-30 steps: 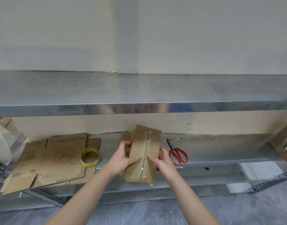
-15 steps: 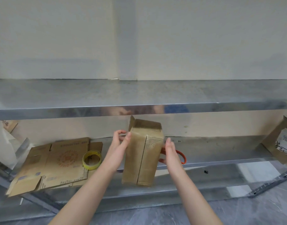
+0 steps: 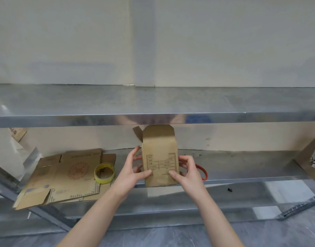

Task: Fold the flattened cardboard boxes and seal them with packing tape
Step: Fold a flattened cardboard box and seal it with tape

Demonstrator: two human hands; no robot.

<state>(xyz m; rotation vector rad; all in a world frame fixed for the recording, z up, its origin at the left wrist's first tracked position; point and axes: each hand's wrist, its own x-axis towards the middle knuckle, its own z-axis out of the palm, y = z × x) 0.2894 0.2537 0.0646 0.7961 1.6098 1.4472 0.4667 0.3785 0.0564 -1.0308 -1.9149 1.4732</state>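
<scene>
A small brown cardboard box (image 3: 159, 148) stands upright in front of me, its printed label panel facing me and its top flaps open. My left hand (image 3: 133, 171) grips its left side, thumb on the front. My right hand (image 3: 186, 171) grips its right side the same way. A stack of flattened cardboard boxes (image 3: 64, 177) lies on the lower shelf at the left, with a yellow roll of packing tape (image 3: 104, 172) resting on it.
Red-handled scissors (image 3: 203, 172) lie on the lower metal shelf (image 3: 242, 168), mostly hidden behind my right hand. The upper shelf edge (image 3: 64, 120) runs just above the box. Another cardboard piece (image 3: 311, 157) leans at the far right. A small black bit (image 3: 229, 189) lies below.
The box has been turned from its taped seam to its label panel and raised upright. Both hands shifted their grip to its sides.
</scene>
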